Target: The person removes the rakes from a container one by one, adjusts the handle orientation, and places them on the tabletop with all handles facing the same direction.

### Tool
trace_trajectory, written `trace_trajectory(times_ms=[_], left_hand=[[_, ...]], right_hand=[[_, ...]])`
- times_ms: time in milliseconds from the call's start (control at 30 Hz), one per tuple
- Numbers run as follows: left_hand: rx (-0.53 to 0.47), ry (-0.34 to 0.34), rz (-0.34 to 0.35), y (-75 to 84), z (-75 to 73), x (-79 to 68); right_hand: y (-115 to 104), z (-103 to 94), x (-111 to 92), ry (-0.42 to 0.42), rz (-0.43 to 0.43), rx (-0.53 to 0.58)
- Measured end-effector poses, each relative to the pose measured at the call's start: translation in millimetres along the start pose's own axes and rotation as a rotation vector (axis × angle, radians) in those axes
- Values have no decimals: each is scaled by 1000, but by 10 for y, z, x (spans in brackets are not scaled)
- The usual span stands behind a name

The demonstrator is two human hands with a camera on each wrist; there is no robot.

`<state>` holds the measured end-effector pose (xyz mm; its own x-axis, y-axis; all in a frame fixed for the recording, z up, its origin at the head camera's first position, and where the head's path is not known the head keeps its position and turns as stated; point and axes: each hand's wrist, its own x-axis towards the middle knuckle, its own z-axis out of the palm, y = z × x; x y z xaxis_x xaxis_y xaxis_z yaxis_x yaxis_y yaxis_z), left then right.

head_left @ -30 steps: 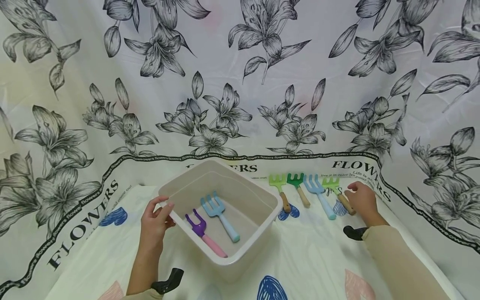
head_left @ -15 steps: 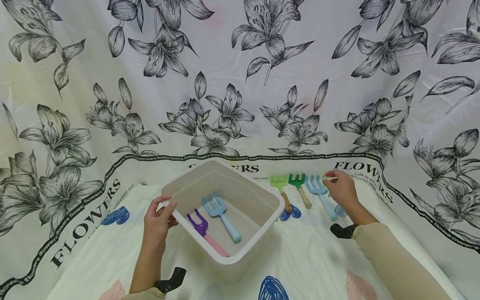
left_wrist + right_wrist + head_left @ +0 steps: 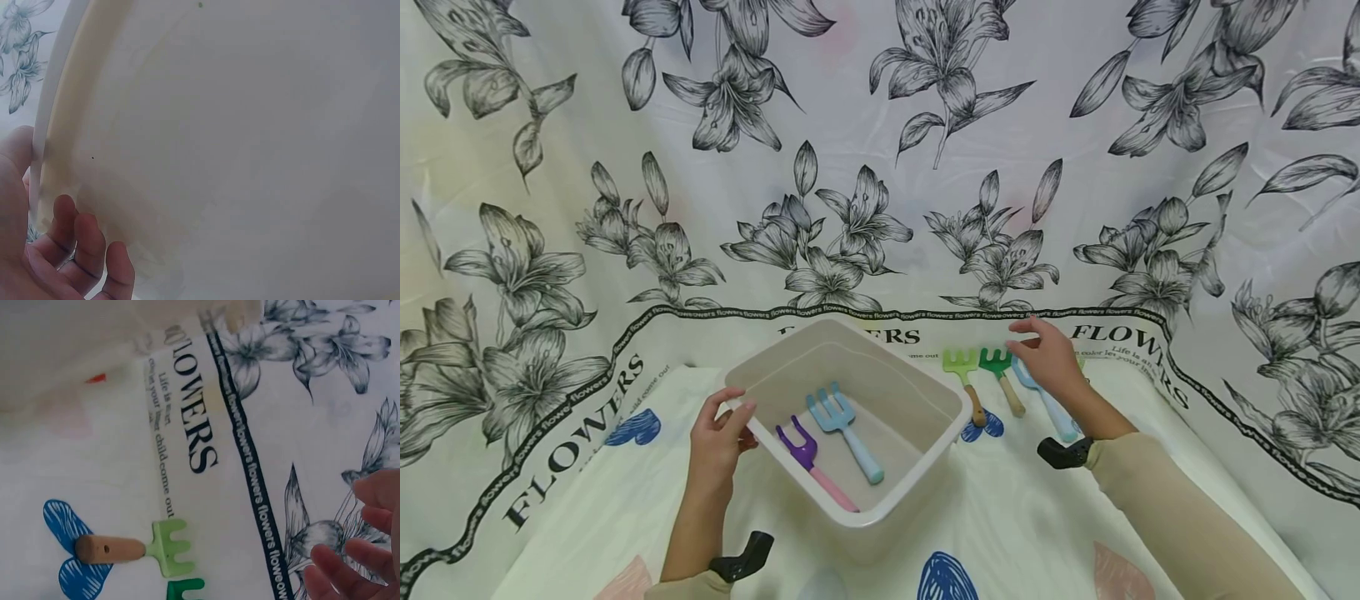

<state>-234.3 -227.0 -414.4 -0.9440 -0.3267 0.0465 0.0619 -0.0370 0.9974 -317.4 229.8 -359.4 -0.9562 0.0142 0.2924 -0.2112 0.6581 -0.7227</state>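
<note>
Tub (image 3: 895, 400), two forks (image 3: 860, 451) inside, at least three beside

From here the beige rectangular plastic tub (image 3: 898, 417) looks smooth and faintly glossy, the pale-blue plastic hand fork (image 3: 851, 435) inside it smooth, the stubby brown handle (image 3: 112, 549) matt (wood, by its look), and the white flower-printed cloth (image 3: 827, 108) softly rumpled.
</note>
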Motion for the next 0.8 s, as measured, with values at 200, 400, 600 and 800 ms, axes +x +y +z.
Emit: trace_trajectory(times_ms=[200,400,600,800], left_hand=[[2,8,-3,-8,0,1],[10,7,-2,-12,2,0],[9,14,6,-11,3,4],[11,10,4,-31,2,10]], right_hand=[[-206,73,53,-60,-130,33],[-347,171,123,-130,-241,54],[-575,275,221,-194,-252,45],[-821,390,302,-253,-278,79]])
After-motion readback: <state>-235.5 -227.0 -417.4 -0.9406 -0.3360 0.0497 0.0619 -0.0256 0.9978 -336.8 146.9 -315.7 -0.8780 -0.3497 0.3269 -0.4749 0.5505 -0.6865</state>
